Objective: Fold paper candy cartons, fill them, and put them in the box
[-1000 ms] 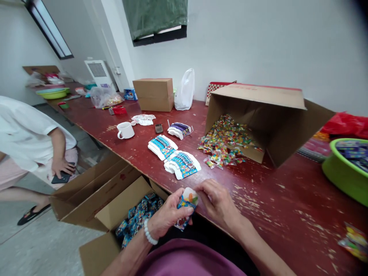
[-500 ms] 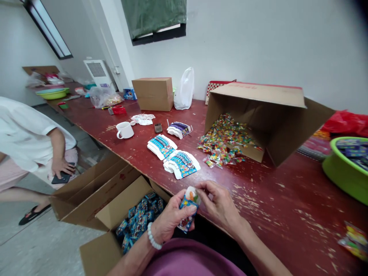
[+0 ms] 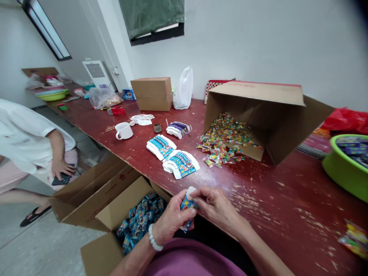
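Observation:
My left hand (image 3: 174, 211) is wrapped round a small blue printed packet (image 3: 188, 205), holding it upright with a white flap standing at its top. The fingertips of my right hand (image 3: 214, 205) are pinched together at the packet's upper edge and cover part of its mouth. On the table in front lie two fanned stacks of flat blue packets (image 3: 179, 163). Below, at my left, an open carton holds many filled blue packets (image 3: 140, 220). Small clear bags of colourful candy (image 3: 224, 142) spill out of a cardboard box (image 3: 281, 126) lying on its side.
On the red table (image 3: 258, 207) stand a white mug (image 3: 124, 130), a purple packet stack (image 3: 178, 129), a closed carton (image 3: 152, 94) and a white plastic bag (image 3: 183, 90). A green basin (image 3: 342, 174) sits at right. A seated person (image 3: 37, 142) holds a phone at left.
My right fingers have moved down and left onto the packet's top. The orange and green candy that showed at its mouth is now out of sight.

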`<state>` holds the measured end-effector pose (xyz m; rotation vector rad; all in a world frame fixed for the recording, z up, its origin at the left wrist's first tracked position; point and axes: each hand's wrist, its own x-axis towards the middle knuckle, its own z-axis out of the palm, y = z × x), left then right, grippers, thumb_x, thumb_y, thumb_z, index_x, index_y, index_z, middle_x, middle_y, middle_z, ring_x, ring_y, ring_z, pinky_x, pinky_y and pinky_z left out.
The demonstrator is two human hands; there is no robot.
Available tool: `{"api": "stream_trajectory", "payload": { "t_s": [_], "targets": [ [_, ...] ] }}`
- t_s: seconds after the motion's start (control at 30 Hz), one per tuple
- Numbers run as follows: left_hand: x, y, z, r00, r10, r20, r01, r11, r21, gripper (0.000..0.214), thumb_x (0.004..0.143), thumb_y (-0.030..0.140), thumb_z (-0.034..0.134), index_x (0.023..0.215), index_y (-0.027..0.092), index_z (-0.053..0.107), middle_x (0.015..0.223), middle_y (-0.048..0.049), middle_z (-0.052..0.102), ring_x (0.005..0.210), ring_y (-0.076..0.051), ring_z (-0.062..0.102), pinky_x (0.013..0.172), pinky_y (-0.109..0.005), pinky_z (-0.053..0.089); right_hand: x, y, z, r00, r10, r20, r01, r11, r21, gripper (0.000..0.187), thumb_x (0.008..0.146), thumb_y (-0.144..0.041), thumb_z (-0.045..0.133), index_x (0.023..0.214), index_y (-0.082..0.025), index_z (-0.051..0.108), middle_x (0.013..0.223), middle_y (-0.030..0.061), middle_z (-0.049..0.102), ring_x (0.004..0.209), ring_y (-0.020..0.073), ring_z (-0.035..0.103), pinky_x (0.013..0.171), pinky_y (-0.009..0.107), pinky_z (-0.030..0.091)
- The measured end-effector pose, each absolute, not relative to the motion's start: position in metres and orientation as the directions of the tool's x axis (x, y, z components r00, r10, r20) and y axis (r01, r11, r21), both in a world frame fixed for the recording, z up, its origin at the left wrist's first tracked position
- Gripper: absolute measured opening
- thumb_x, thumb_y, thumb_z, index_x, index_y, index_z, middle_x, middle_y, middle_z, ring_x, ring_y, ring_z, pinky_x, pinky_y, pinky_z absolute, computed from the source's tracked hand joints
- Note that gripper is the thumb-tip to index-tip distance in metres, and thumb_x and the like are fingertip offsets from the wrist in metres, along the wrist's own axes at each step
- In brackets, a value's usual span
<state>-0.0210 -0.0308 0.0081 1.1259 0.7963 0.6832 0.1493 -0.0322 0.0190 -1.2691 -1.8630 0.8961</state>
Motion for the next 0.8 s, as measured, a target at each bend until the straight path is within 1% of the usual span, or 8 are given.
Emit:
{"api": "stream_trajectory", "payload": {
  "t_s": [0.07,0.17,0.27,0.33,0.47,0.57,0.63,0.8],
  "targets": [
    [-0.02,-0.03,0.008,0.534,0.821,-0.204,-0.098,0.3,0.949,0.043,0.077,0.036,0.073,0.112,0.018,0.055,0.072,0.0027,0.054,0.053,-0.008,0.052,0.048,-0.019,0.045,0.151,-0.033,0.021,-0.284,0.944,0.169,0.441,0.285,-0.851,0.017,0.091,-0.02,0.053,0.09,-0.022,0.07,0.079,0.0005,0.069,0.068,0.0141,0.062,0.062,0.023,0.043],
    [-0.018,-0.027,0.01,0.492,0.828,-0.268,-0.18,0.398,0.9,0.041,0.081,0.044,0.068,0.11,0.016,0.058,0.074,0.0002,0.058,0.051,-0.009,0.055,0.047,-0.02,0.046,0.152,-0.034,0.02,-0.138,0.939,0.316,0.447,0.344,-0.826,0.013,0.09,-0.023,0.057,0.093,-0.02,0.069,0.087,0.0037,0.066,0.076,0.0159,0.06,0.068,0.025,0.044],
    [-0.017,-0.025,0.011,0.454,0.783,-0.426,-0.301,0.585,0.753,0.047,0.088,0.055,0.051,0.102,0.012,0.061,0.071,-0.0049,0.063,0.047,-0.014,0.059,0.043,-0.025,0.049,0.15,-0.036,0.015,-0.026,0.934,0.357,0.414,0.335,-0.847,0.009,0.088,-0.025,0.06,0.092,-0.02,0.066,0.088,0.0034,0.064,0.078,0.0161,0.058,0.069,0.026,0.044],
    [-0.016,-0.024,0.012,0.446,0.752,-0.485,-0.37,0.648,0.666,0.047,0.089,0.054,0.049,0.103,0.01,0.062,0.069,-0.0066,0.066,0.045,-0.018,0.062,0.041,-0.028,0.05,0.146,-0.039,0.01,-0.005,0.94,0.341,0.366,0.319,-0.874,0.008,0.088,-0.026,0.061,0.089,-0.021,0.066,0.086,0.0026,0.063,0.077,0.0161,0.058,0.069,0.026,0.044],
    [-0.014,-0.026,0.011,0.404,0.777,-0.483,-0.492,0.629,0.602,0.04,0.086,0.041,0.057,0.112,0.011,0.059,0.068,-0.0059,0.069,0.04,-0.018,0.061,0.039,-0.029,0.05,0.133,-0.048,-0.002,0.021,0.943,0.333,0.212,0.321,-0.923,0.016,0.093,-0.03,0.055,0.092,-0.023,0.069,0.091,0.0035,0.063,0.086,0.0173,0.061,0.074,0.026,0.048],
    [-0.013,-0.026,0.01,0.34,0.8,-0.494,-0.557,0.595,0.579,0.036,0.085,0.037,0.06,0.11,0.012,0.058,0.068,-0.005,0.069,0.04,-0.017,0.061,0.04,-0.027,0.05,0.125,-0.052,-0.009,0.089,0.94,0.33,0.19,0.309,-0.932,0.019,0.092,-0.029,0.057,0.109,-0.026,0.067,0.1,0.004,0.062,0.092,0.0176,0.061,0.075,0.026,0.049],
    [-0.013,-0.027,0.009,0.31,0.805,-0.506,-0.582,0.582,0.568,0.032,0.084,0.035,0.063,0.106,0.013,0.058,0.069,-0.0044,0.069,0.044,-0.016,0.063,0.042,-0.026,0.051,0.122,-0.053,-0.011,0.118,0.929,0.35,0.205,0.322,-0.924,0.023,0.09,-0.026,0.06,0.112,-0.027,0.064,0.102,0.0039,0.061,0.092,0.017,0.061,0.074,0.025,0.05],
    [-0.014,-0.029,0.007,0.294,0.816,-0.498,-0.559,0.569,0.603,0.027,0.083,0.036,0.065,0.099,0.015,0.059,0.067,-0.0023,0.068,0.044,-0.016,0.062,0.04,-0.025,0.051,0.124,-0.047,-0.004,-0.008,0.923,0.384,0.25,0.373,-0.893,0.01,0.089,-0.024,0.06,0.089,-0.022,0.071,0.097,0.0048,0.063,0.089,0.0171,0.063,0.077,0.026,0.048]
  ]
}}
